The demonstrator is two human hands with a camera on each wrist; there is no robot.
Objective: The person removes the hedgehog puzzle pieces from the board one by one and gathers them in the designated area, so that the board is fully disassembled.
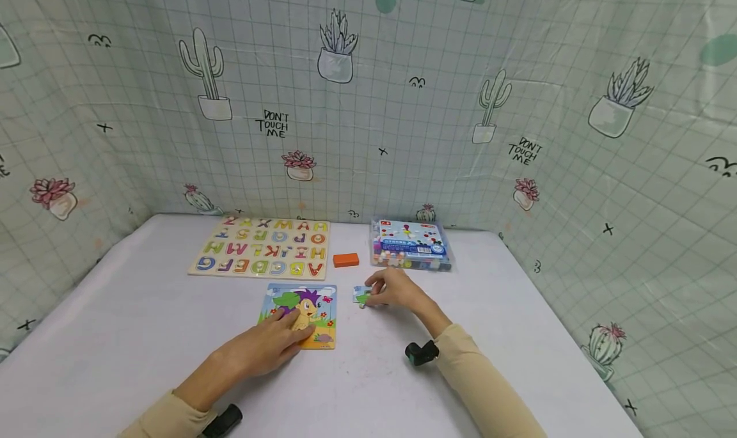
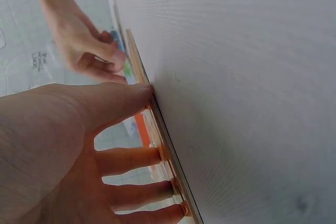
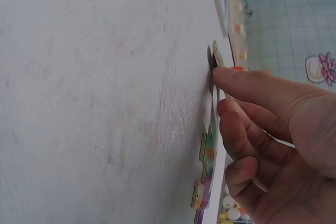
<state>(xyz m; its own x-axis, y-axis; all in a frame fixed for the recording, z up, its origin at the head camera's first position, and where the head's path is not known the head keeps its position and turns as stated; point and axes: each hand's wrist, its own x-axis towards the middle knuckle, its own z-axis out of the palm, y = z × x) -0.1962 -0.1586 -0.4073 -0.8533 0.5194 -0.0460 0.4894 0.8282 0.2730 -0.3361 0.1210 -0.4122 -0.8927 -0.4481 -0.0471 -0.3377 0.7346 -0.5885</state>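
My left hand (image 1: 270, 345) rests on a square picture puzzle (image 1: 325, 297) showing a purple-haired cartoon figure. In the left wrist view its thumb touches the edge of the puzzle board (image 2: 137, 61) and the other fingers lie spread on top. To the right, my right hand (image 1: 397, 289) pinches a small blue and green puzzle piece (image 1: 361, 292) between thumb and fingers, at the white table. Seen from the right wrist, that piece (image 3: 218, 52) is slightly tilted at the thumb tip. More colourful puzzle pieces (image 3: 207, 156) lie beneath the curled lower fingers, mostly hidden in the head view.
Behind the puzzle lies a wooden alphabet board (image 1: 261, 249) with coloured letters. An orange block (image 1: 346, 260) is beside it. A clear plastic case (image 1: 410, 245) with a printed blue label and small beads stands at the back right. Patterned cloth (image 1: 368, 105) hangs behind the table.
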